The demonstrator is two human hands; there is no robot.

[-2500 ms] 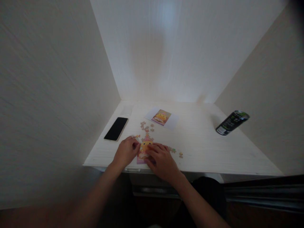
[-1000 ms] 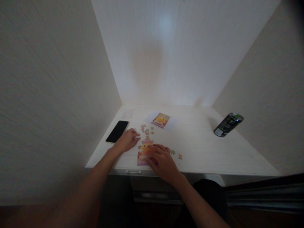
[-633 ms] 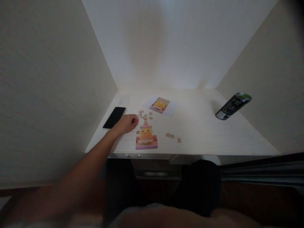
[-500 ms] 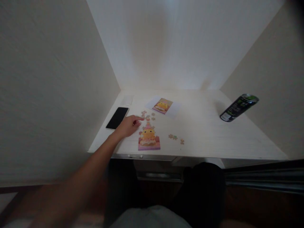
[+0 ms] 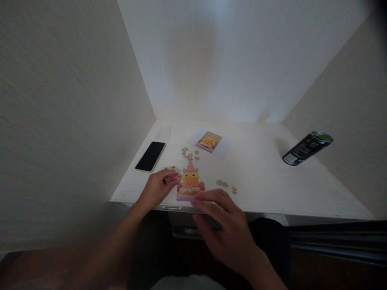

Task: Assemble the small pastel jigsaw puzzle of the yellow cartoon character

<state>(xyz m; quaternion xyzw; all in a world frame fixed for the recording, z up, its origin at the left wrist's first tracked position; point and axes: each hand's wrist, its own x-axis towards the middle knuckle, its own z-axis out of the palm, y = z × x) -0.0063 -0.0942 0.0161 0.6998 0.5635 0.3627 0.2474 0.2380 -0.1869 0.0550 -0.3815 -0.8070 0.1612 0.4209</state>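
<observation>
A partly joined jigsaw puzzle (image 5: 190, 189) lies near the table's front edge, showing a yellow figure with a pink hat on a cake. At its left side, my left hand (image 5: 159, 187) pinches a small pink puzzle piece (image 5: 173, 177); whether that piece touches the joined part I cannot tell. My right hand (image 5: 225, 225) reaches over the front edge, fingers apart, with its fingertips by the puzzle's lower right corner. Loose puzzle pieces (image 5: 190, 157) are scattered above the joined part. More loose pieces (image 5: 222, 183) lie to its right, and a few are behind my left hand.
A reference picture (image 5: 209, 141) rests on white paper at the back. To the left are a phone (image 5: 150, 156) and a clear plastic sleeve (image 5: 164, 133). A dark can (image 5: 306, 149) stands far right. Walls (image 5: 193, 72) enclose the table's back and sides.
My left hand has moved from the loose pieces down to the puzzle's left side, now with a pink piece in its fingers. My right hand has come into view at the puzzle's lower right.
</observation>
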